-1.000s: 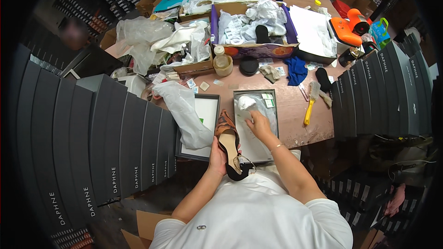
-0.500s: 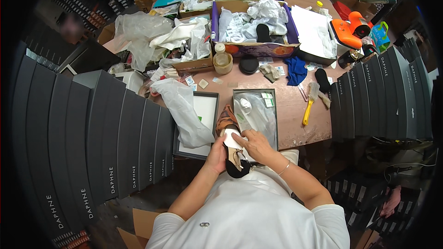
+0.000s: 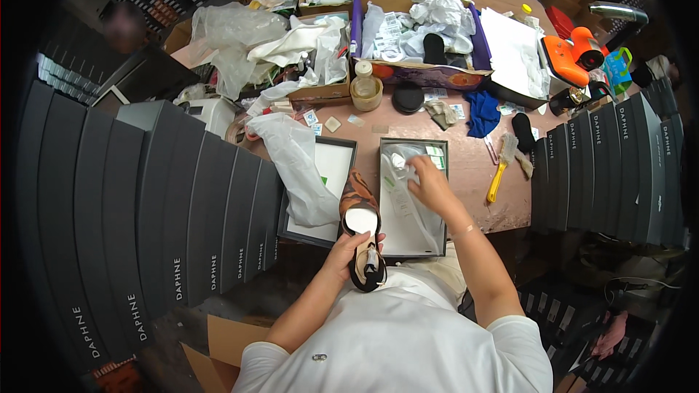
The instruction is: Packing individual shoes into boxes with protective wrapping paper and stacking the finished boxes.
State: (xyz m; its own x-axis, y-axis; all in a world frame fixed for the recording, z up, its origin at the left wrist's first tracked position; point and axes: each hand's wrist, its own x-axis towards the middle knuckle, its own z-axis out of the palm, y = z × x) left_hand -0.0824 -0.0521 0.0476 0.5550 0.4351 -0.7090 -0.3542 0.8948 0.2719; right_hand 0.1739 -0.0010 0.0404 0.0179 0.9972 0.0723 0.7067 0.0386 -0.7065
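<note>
A shoe (image 3: 357,193) with an orange-brown patterned toe, white insole and black heel strap is in my left hand (image 3: 345,256), which wraps round its side, thumb on the inner edge. It lies lengthwise in front of my body, toe pointing away. My right hand (image 3: 432,183) hovers over the open grey shoe box (image 3: 445,207), its thumb and fingers apart and apparently holding nothing. Clear plastic film (image 3: 411,211), a crumpled white wad (image 3: 398,161) and small white-and-green packets (image 3: 435,153) lie in that box. White tissue paper (image 3: 291,167) drapes over the lid (image 3: 349,164) at left.
Stacked dark shoe boxes (image 3: 167,204) wall the left side; more boxes (image 3: 615,153) stand at right. Behind are a purple carton (image 3: 437,73) of crumpled paper, a glass jar (image 3: 365,91) and a round black tin (image 3: 407,97). A yellow-handled brush (image 3: 499,175) lies on the right.
My right hand has left the shoe's insole and moved forward and right over the open box. The left hand keeps hold of the shoe. The whole view has shifted slightly.
</note>
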